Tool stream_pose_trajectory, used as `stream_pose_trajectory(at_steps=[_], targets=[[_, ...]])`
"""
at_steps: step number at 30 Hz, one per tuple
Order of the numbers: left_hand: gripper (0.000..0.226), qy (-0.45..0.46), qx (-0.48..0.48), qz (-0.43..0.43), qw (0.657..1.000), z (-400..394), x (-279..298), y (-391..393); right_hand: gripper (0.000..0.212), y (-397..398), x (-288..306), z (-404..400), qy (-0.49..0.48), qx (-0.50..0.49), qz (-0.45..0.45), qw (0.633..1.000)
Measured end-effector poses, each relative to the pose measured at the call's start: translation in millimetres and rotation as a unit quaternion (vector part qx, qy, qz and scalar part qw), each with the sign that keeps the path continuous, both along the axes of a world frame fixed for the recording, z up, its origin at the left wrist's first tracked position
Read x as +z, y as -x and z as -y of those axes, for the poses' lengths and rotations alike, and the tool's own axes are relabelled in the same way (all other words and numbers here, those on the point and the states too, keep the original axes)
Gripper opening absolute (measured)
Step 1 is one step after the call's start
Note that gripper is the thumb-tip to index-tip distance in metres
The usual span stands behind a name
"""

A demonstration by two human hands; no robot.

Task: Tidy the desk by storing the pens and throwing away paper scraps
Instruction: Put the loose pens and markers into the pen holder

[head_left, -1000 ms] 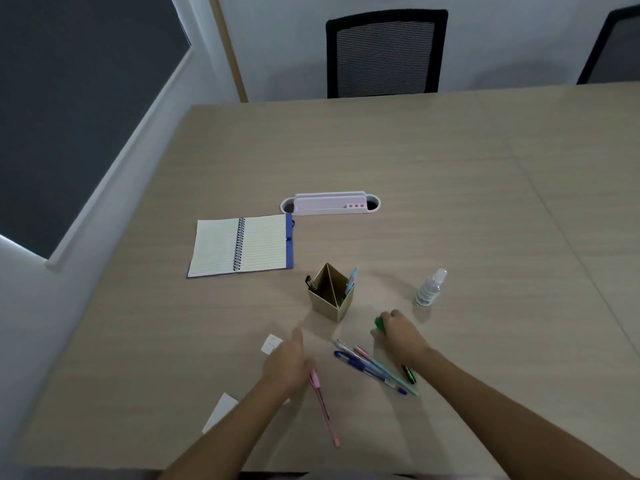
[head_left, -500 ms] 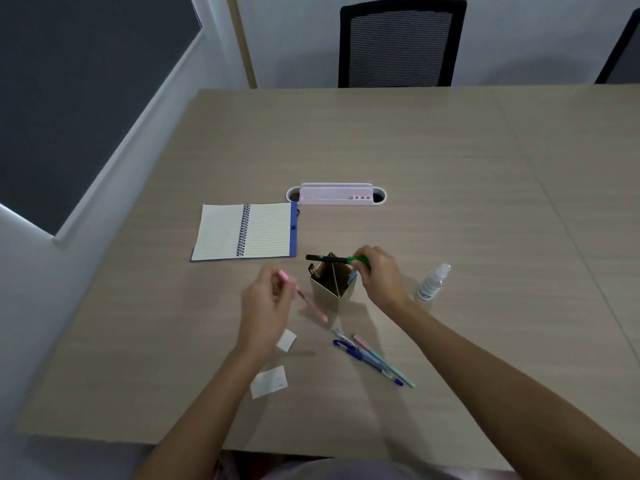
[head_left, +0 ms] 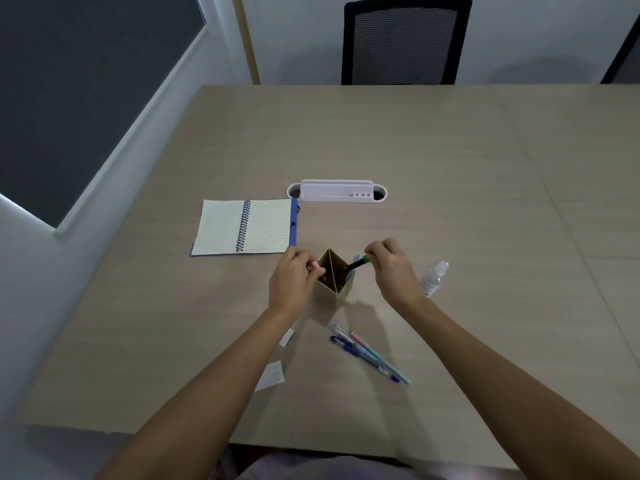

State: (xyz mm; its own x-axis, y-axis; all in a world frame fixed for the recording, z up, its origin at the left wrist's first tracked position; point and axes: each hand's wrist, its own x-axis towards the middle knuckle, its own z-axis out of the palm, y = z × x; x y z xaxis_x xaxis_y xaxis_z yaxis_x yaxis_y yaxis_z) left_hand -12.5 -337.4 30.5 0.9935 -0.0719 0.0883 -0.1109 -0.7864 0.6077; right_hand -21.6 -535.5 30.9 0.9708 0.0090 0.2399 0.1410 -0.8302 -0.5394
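A tan cardboard pen holder with a diagonal divider stands mid-desk. My left hand is at its left rim, closed on a pink pen whose tip points down into the left compartment. My right hand holds a green and black pen by its top, its lower end inside the right compartment beside a light blue pen. Several pens lie loose on the desk in front of the holder. Two white paper scraps lie under my left forearm.
An open spiral notebook lies to the left behind the holder. A white and pink desk organiser sits further back. A small clear spray bottle stands just right of my right hand. A black chair faces the far edge.
Both hands moved in over the holder. The green pen tipped from level to steeply down into the right compartment, and the pink pen came from the left side to the left compartment.
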Motion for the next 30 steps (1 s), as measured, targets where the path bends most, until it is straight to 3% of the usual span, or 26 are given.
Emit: stream_pose_trajectory(at_steps=[5, 7, 10, 13, 17, 20, 22, 26, 28, 30], targets=[[0.036, 0.103, 0.059, 0.027, 0.993, 6.3, -8.7, 34.2, 0.015, -5.9, -3.3, -20.6, 0.011, 0.041, -0.051, 0.998], [0.026, 0.130, 0.069, -0.047, 0.988, 11.1, -28.8, 55.0, 0.018, -8.2, -6.0, -24.4, -0.004, 0.039, -0.077, 0.996], [0.015, 0.069, 0.050, -0.221, 0.971, 20.1, -69.9, 74.9, 0.025, -3.6, -10.2, -22.0, -0.064, 0.003, -0.106, 0.992], [0.017, 0.048, 0.049, -0.280, 0.958, 28.0, -89.3, 80.0, 0.020, 16.5, -26.5, -10.9, -0.070, -0.052, -0.130, 0.988], [0.011, 0.056, -0.010, -0.255, 0.965, 32.3, -96.6, 77.3, 0.014, 51.7, -67.0, -4.2, 0.060, 0.013, -0.289, 0.955], [0.020, 0.001, -0.089, -0.223, 0.971, 27.4, -103.5, 81.8, 0.021, 65.6, -81.7, -9.3, 0.104, 0.037, -0.339, 0.934], [0.027, -0.068, -0.159, -0.195, 0.965, 23.7, -107.4, 86.3, 0.019, 68.7, -87.0, -10.1, 0.129, 0.050, -0.341, 0.930], [0.019, -0.155, -0.230, -0.156, 0.948, 17.1, -104.8, 87.9, 0.016, 65.8, -93.8, -1.7, 0.157, 0.058, -0.328, 0.930], [0.016, -0.125, -0.229, -0.173, 0.950, 8.9, -96.4, 86.8, 0.014, 59.2, -84.1, 3.8, 0.127, 0.037, -0.293, 0.947], [0.007, -0.025, -0.191, -0.187, 0.963, -5.3, -79.6, 83.1, 0.013, 50.6, -62.6, 12.0, 0.027, -0.014, -0.206, 0.978]])
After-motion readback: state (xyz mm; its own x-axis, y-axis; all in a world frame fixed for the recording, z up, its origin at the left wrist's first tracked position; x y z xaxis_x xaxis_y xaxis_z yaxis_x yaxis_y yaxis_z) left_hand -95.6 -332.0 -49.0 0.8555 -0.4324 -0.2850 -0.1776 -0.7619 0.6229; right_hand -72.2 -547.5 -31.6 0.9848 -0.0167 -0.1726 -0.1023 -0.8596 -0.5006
